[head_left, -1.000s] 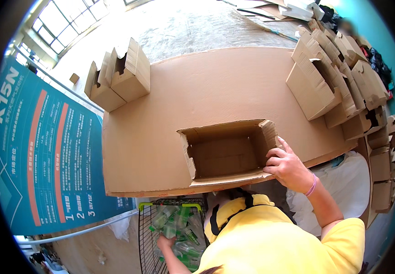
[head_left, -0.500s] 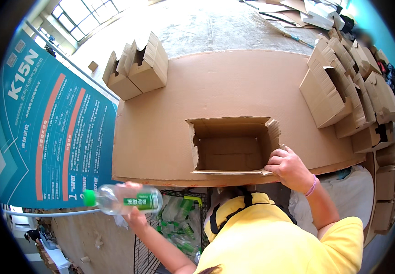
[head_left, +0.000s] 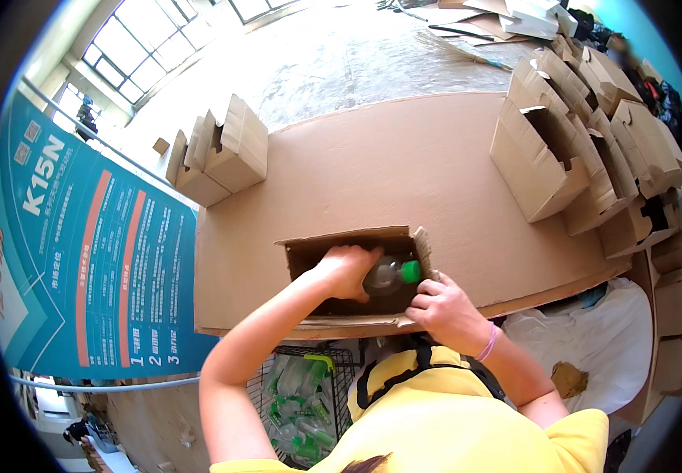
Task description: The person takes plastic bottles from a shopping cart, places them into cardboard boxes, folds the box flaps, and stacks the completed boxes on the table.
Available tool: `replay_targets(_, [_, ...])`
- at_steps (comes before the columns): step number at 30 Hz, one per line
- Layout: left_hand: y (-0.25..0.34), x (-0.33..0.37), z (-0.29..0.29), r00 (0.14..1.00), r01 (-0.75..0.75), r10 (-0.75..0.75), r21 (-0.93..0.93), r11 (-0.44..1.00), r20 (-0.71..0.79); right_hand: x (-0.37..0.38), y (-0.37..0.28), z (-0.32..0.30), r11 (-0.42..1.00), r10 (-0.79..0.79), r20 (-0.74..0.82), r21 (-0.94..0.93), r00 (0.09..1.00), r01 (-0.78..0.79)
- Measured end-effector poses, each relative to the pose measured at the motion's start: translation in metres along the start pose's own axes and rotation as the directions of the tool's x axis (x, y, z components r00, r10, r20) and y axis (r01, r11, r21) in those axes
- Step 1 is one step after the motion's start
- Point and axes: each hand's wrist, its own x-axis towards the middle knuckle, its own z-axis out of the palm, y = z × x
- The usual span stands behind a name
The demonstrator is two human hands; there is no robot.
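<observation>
The green-capped bottle (head_left: 385, 276) is already inside the open carton (head_left: 388, 240) on the bench (head_left: 357, 173), my left hand (head_left: 346, 272) wrapped around it and my right hand (head_left: 445, 306) holding the carton's corner, while many other bottles (head_left: 301, 386) are left in the wire basket (head_left: 344, 374).

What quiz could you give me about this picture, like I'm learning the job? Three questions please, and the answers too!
1. Which hand grips the bottle inside the box?

2. True or false: the bottle's cap is green.

3. What does the right hand hold?
A) the box's edge
B) the basket
C) the broom

Key: 1. The left hand. 2. True. 3. A.
</observation>
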Motion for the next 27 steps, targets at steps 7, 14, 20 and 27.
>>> replay_targets(7, [-0.023,0.077,0.059,0.999,-0.039,0.029,0.4,0.916,0.033,-0.003,0.005,0.007,0.998,0.04,0.008,0.054,0.999,-0.04])
replay_targets(14, [-0.021,0.081,0.083,0.997,-0.045,0.069,0.424,0.905,-0.043,-0.005,0.007,0.01,0.997,0.016,0.046,0.07,0.999,-0.019])
replay_targets(20, [-0.005,0.009,0.011,0.925,0.208,-0.174,0.068,0.976,-0.337,-0.002,0.009,0.003,0.996,0.037,0.079,0.084,0.996,-0.044])
replay_targets(27, [-0.038,-0.148,0.088,0.028,-0.214,-0.759,-0.745,0.631,-0.651,0.0,0.007,-0.005,0.984,0.128,0.086,0.11,0.988,-0.137])
